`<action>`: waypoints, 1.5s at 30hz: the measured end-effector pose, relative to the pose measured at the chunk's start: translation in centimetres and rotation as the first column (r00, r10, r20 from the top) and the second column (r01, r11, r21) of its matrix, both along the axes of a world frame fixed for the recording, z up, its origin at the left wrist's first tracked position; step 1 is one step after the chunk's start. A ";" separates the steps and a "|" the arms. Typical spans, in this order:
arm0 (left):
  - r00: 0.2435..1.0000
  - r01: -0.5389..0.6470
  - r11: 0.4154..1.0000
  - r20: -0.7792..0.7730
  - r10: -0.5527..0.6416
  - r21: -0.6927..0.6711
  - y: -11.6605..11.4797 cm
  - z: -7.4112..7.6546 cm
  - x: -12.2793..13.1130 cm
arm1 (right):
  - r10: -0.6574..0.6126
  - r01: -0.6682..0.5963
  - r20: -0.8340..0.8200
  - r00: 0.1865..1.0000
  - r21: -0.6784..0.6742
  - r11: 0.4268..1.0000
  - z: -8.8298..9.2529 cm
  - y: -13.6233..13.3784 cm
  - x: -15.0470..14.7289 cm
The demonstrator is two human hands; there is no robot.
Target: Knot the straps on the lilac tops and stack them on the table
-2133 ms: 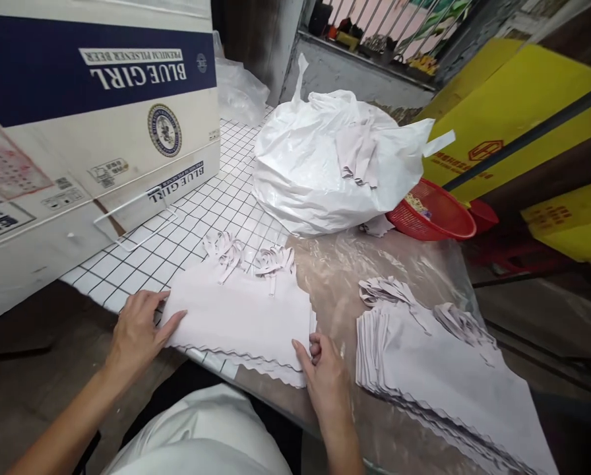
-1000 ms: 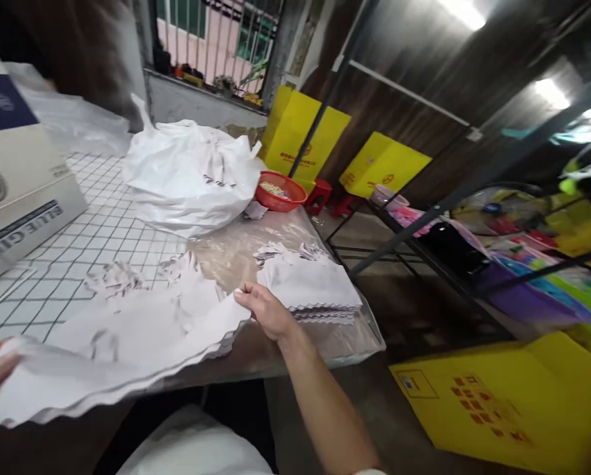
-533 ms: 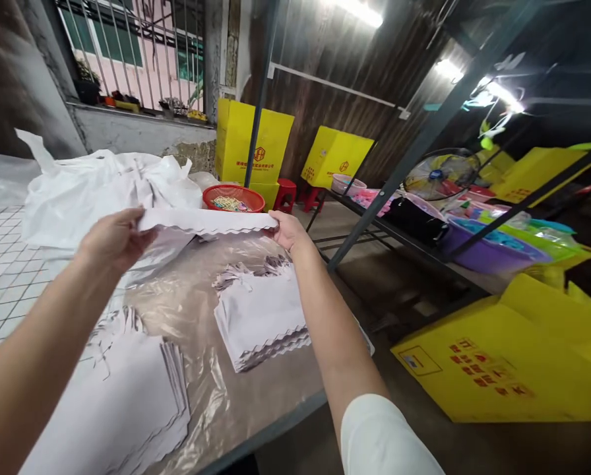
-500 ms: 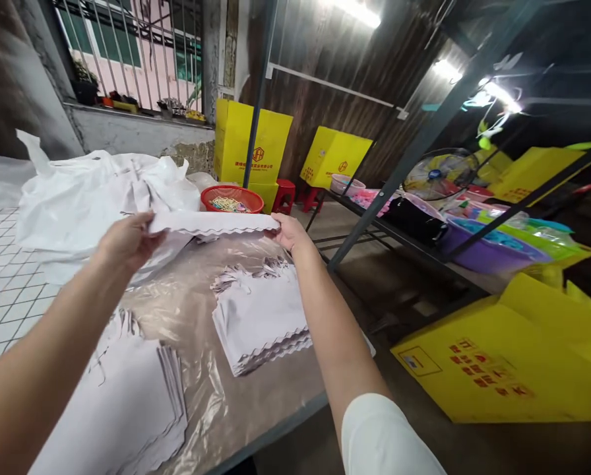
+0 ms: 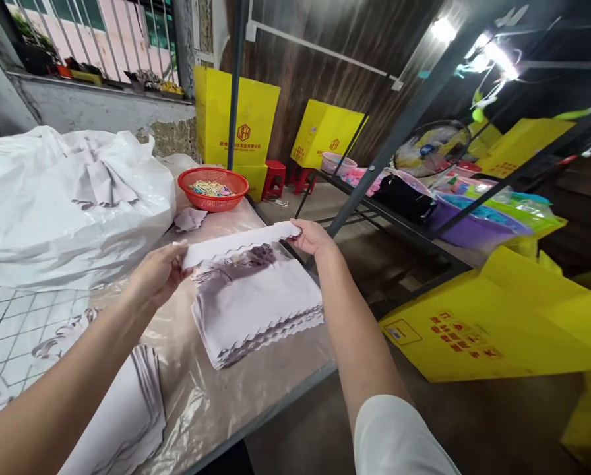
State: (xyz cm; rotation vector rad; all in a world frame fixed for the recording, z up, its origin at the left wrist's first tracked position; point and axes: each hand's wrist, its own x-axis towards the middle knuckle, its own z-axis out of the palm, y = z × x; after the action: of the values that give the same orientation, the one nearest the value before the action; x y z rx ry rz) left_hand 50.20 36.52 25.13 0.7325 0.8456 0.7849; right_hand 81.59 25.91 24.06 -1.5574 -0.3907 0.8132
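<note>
Between both hands a pale, wavy-edged fabric piece (image 5: 241, 242) is stretched level, just over the back of a stack of similar pieces (image 5: 263, 307). My left hand (image 5: 163, 272) pinches its left end, and my right hand (image 5: 311, 237) grips the right end. The stack's front edge is zigzag, with gathered, ruffled parts at its back. Another stack of pale fabric (image 5: 127, 409) lies at the lower left, partly behind my left forearm.
A large white plastic bag (image 5: 127, 231) with fabric on it lies at the left. A red basket (image 5: 214, 188) of small items stands at the table's back. On the right are a metal rack (image 5: 357, 191), a purple basin (image 5: 473, 224) and a yellow box (image 5: 503, 316).
The held fabric has come from beside the white bag, right and down, to over the back of the stack. The camera view has shifted too. Both hands keep their hold.
</note>
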 end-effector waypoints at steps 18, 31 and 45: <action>0.849 0.428 0.899 -0.384 -0.363 0.096 -9.0 -6.0 -4.9 | 0.001 0.139 0.527 0.850 -0.226 0.964 -6.8 -13.9 -4.3; 0.782 0.489 0.860 -0.511 -0.357 0.148 -9.7 -8.2 -5.2 | 0.135 0.213 0.705 0.696 -0.382 0.899 -7.1 -14.5 -5.0; 0.677 0.657 -0.055 -0.556 0.483 0.752 -10.6 -9.4 0.0 | 0.283 0.236 0.943 0.174 -0.319 0.918 -7.7 -9.7 -10.1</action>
State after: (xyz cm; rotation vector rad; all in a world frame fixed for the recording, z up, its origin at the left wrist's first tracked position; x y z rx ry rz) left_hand 50.20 25.94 15.76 2.7865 0.7169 0.8832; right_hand 71.47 16.18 16.40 -2.3697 -1.2926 -0.3607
